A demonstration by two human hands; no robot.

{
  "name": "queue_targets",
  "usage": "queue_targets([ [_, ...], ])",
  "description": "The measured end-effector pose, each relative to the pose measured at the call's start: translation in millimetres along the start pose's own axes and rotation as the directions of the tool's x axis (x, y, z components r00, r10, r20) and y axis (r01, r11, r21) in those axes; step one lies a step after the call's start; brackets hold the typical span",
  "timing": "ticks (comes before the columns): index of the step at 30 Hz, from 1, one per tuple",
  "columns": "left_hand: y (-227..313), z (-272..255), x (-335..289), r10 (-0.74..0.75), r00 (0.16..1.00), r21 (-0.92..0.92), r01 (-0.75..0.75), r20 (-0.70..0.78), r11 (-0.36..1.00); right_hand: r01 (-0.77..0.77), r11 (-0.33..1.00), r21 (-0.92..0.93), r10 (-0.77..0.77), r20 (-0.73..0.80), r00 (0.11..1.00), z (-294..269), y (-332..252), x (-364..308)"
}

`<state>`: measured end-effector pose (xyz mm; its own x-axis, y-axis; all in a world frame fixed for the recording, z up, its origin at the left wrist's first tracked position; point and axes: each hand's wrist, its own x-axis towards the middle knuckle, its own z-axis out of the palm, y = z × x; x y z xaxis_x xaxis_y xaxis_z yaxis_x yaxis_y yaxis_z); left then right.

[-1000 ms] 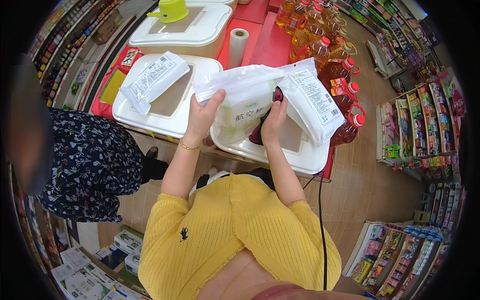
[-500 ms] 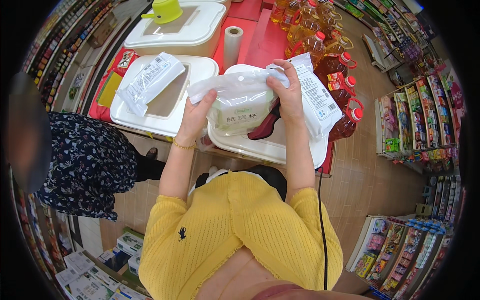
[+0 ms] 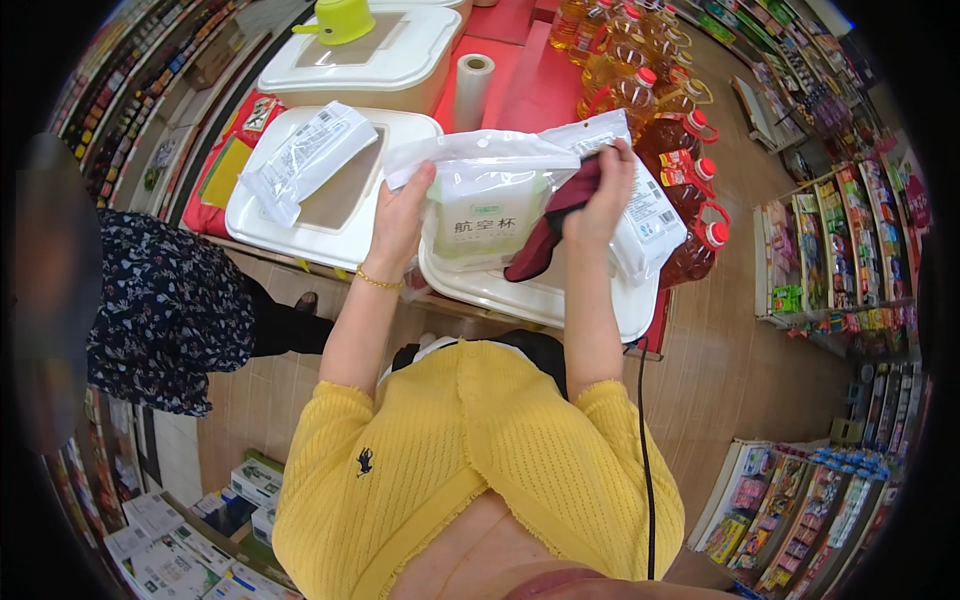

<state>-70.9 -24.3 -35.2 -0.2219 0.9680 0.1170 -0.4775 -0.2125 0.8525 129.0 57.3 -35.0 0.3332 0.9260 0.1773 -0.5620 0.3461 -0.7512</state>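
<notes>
Hands first: our left hand [image 3: 400, 215] is closed on the left edge of a clear plastic packet [image 3: 487, 200] with a pale green label, holding it up above the white lidded bin [image 3: 540, 300] right in front of us. Our right hand [image 3: 603, 190] pinches the packet's upper right corner, and its fingers also grip a dark red cloth [image 3: 548, 235] that hangs down from the palm beside the packet. Just right of our right hand, a second clear packet [image 3: 645, 215] lies on the same bin lid, partly behind the wrist. Left of our left hand sits another white bin [image 3: 250, 200] with a third clear packet [image 3: 305, 160] resting on its lid. Beyond both hands we see a roll of thin plastic bags [image 3: 473, 90] standing upright on the red desk [image 3: 530, 90], and to the right of it a cluster of cooking-oil bottles [image 3: 650, 95] with red caps. Farther left of our left hand, another person in a dark floral garment [image 3: 165, 310] stands by the bins.
</notes>
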Motion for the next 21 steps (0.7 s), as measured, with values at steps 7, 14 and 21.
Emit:
queue_targets([
  [7,-25,6,13,-0.002,1.000,-0.031,0.002,0.021,1.000,0.340,0.939,-0.057,-0.290,0.405,0.867,29,-16,-32],
  [14,-46,-2,19,0.324,0.902,0.723,-0.426,0.287,0.544,0.919,0.199,-0.341,-0.083,0.928,0.362,56,18,-45],
  [21,-31,28,48,-0.091,0.996,-0.112,0.092,0.010,0.989,0.807,0.083,-0.584,-0.155,0.793,0.589,24,32,13],
])
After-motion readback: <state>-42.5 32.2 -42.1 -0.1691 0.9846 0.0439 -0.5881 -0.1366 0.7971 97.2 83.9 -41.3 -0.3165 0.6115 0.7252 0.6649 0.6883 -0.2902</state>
